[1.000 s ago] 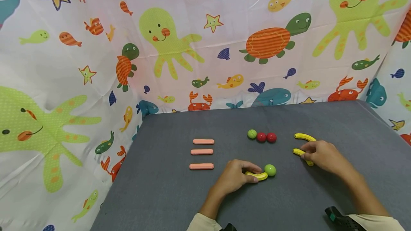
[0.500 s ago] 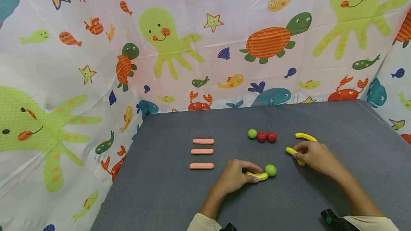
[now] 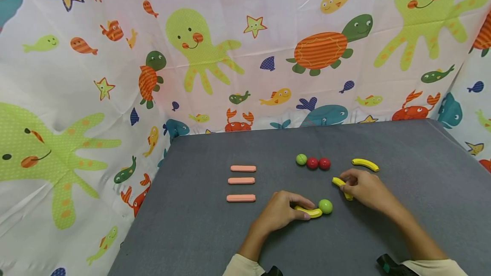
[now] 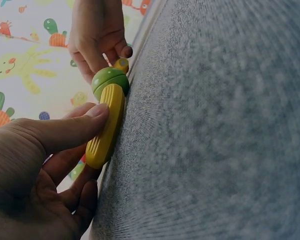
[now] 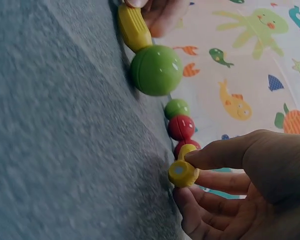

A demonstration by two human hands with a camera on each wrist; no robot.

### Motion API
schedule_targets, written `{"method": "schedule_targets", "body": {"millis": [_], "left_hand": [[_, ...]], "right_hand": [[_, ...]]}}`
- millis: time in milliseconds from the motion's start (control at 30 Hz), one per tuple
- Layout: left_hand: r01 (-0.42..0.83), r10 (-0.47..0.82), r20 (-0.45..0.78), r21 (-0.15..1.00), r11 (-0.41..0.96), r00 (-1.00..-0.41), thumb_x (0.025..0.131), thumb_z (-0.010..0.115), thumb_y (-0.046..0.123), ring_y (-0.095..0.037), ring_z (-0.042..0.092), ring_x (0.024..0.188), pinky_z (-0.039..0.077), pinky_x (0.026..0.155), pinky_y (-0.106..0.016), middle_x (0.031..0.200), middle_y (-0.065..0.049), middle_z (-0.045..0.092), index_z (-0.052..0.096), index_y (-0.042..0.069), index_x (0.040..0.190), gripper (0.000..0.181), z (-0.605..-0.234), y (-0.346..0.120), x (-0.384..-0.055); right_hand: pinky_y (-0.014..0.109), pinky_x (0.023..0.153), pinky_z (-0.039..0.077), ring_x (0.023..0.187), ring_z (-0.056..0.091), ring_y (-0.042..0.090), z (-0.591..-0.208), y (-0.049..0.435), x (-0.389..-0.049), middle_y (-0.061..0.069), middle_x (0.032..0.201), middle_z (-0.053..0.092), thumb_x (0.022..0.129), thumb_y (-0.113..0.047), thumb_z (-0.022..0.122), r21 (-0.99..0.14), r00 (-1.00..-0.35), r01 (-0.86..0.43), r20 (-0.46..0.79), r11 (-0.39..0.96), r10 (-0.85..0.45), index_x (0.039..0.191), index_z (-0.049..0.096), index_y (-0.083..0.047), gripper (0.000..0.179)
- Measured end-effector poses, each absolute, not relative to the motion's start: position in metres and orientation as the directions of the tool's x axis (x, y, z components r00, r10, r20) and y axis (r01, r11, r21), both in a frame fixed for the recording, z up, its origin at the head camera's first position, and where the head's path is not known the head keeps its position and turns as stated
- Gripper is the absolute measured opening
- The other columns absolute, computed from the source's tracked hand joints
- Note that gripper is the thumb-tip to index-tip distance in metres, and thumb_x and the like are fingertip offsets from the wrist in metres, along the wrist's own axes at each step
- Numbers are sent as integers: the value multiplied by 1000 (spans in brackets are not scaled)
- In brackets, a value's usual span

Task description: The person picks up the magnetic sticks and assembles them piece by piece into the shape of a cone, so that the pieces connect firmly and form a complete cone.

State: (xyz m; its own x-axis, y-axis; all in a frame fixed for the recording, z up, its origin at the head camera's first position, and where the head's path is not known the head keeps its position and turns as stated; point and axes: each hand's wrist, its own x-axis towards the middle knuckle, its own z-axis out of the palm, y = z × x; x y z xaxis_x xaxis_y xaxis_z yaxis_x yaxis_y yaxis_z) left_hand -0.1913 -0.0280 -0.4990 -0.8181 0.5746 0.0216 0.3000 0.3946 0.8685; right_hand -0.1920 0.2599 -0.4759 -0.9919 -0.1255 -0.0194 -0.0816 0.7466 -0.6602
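On grey cloth (image 3: 184,229) | left hand (image 3: 281,211) pinches 1st banana (image 3: 313,214), touching green ball (image 3: 325,206) | right hand (image 3: 363,187) pinches 2nd banana (image 3: 338,182), apart from ball | likely step: joining pieces | next calls for aligning ends

three sticks (image 3: 241,180) on the table (image 3: 184,233), left of balls (image 3: 312,163) and bananas (image 3: 365,165)

Left of the green ball (image 3: 325,206) I can see a ridged yellow toy banana (image 3: 311,214), its tip touching the ball, pinched by the left hand (image 3: 283,211). A second yellow banana (image 3: 338,182), pale spot on one end, slants in the grip of the right hand (image 3: 362,188), apart from the ball, right and slightly farther back.
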Motion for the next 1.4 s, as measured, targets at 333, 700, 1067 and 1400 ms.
{"method": "schedule_targets", "body": {"millis": [333,700,1067,1400], "left_hand": [[286,583,2,873,395,-812,86,90,15,7,67,97,52,92,-19,96,20,78,86,23,107,23,-500,-28,-192],[294,587,7,870,395,-810,85,90,14,7,67,97,53,91,-19,95,19,79,86,22,107,23,-500,-27,-193],[310,591,18,864,397,-807,86,90,16,8,67,98,52,92,-19,96,21,78,86,24,107,23,-501,-27,-193],[297,592,9,871,392,-806,86,89,15,7,67,97,52,92,-20,97,18,79,86,22,108,23,-500,-28,-192]], "right_hand": [[33,60,57,73,65,19,-476,248,-188,5,90,68,97,-19,74,-761,-982,-10,-114,648,-149,132,64,4,43],[33,66,61,75,69,20,-475,239,-186,7,91,70,99,-19,73,-803,-976,20,-145,596,-164,133,63,5,43],[33,67,62,75,72,20,-475,235,-185,6,90,72,100,-18,72,-818,-974,39,-159,574,-160,132,63,6,40],[35,64,59,72,69,19,-472,236,-186,5,88,70,100,-28,74,-780,-964,61,-207,623,-165,135,62,7,51]]}}
